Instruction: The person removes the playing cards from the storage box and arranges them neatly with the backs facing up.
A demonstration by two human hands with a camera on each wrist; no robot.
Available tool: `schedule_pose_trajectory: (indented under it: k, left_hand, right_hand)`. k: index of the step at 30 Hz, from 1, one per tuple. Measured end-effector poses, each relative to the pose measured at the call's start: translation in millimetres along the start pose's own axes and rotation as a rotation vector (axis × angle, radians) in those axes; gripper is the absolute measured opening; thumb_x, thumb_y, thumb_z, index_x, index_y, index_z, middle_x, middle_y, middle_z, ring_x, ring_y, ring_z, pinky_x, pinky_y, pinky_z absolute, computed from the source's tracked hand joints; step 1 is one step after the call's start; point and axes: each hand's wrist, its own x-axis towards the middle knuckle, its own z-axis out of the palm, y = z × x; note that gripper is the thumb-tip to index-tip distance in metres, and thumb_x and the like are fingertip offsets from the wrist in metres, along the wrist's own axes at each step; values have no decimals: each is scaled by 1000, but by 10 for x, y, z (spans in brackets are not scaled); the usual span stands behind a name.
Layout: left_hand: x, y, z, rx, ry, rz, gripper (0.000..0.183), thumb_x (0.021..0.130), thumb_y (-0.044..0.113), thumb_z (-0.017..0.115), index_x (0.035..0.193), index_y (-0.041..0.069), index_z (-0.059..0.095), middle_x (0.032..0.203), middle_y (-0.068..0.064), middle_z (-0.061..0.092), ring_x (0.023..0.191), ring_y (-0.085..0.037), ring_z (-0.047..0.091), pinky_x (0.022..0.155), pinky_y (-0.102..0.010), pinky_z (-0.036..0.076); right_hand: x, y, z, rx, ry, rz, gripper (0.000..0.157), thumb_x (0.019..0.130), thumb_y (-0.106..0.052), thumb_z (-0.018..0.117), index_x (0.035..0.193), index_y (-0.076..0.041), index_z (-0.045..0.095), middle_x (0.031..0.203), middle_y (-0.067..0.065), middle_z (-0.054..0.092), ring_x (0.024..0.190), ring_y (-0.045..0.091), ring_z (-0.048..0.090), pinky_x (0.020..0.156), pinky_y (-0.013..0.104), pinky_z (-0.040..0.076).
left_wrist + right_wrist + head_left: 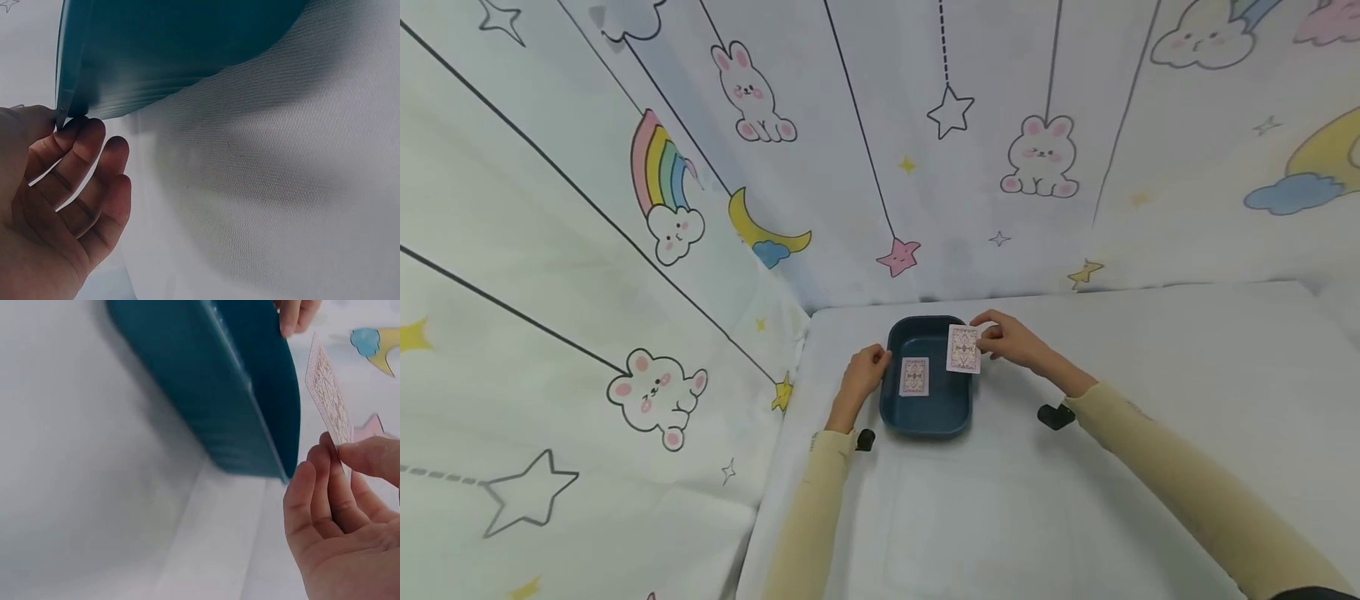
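Observation:
A dark teal tray [927, 423] with raised walls sits on the white table. My left hand [867, 371] pinches its left rim, thumb on one side and fingers on the other, as the left wrist view shows. Inside the tray one playing card [914, 377] lies with its patterned back up. My right hand [1009, 340] pinches a second playing card [963, 348] by its right edge, over the tray's upper right corner. In the right wrist view this held card [330, 390] stands tilted above the rim, between thumb and fingertips.
The white-covered table [1150, 375] reaches out to the right and toward me. A patterned cloth [850, 167] with bunnies, stars and clouds hangs behind it and along the left. Dark wrist-worn devices show beside the left cuff [865, 440] and the right cuff [1056, 416].

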Motion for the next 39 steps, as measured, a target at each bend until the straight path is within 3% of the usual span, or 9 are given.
schedule_pose_trajectory:
  k: [4,9,14,22,31,39]
  left_hand:
    - [12,-25,25,5,7,0,27,104,32,55,90,10,64,77,-4,59,67,-17,52,60,-28,39]
    - [25,-36,41,-2,10,12,27,104,32,55,91,10,64,76,-4,59,66,-17,52,59,-28,39]
    - [23,-35,29,-8,19,23,27,103,30,56,90,9,64,75,-4,58,64,-17,51,58,-28,38]
    - [17,-21,26,4,9,11,27,104,31,55,90,9,63,75,-4,56,65,-17,50,58,-28,37]
    - [0,-12,31,-4,7,13,27,104,31,55,90,9,62,75,-3,56,65,-17,50,58,-28,37]
    - [13,-33,47,-11,10,15,27,104,31,55,90,9,63,75,-4,56,64,-17,50,57,-28,38]
  right_hand:
    - [-128,123,-107,-1,12,8,40,100,-12,59,138,-5,48,105,19,69,101,41,62,84,49,56]
    - [-250,270,-197,3,23,23,44,99,-15,63,139,-3,47,104,24,67,92,34,61,79,40,55]
    - [-290,490,-217,-26,35,51,43,99,-13,63,137,-1,48,100,25,65,89,37,58,76,40,54]
    - [-291,834,-119,-188,106,79,39,97,-11,66,130,0,50,89,11,60,74,18,53,64,29,45]
    - [-335,922,-17,-345,184,-27,36,92,-7,69,122,6,54,89,14,56,79,23,50,71,34,41]
    - [-310,930,12,-479,214,-54,35,89,-9,73,119,7,63,107,25,57,95,34,55,86,49,46]
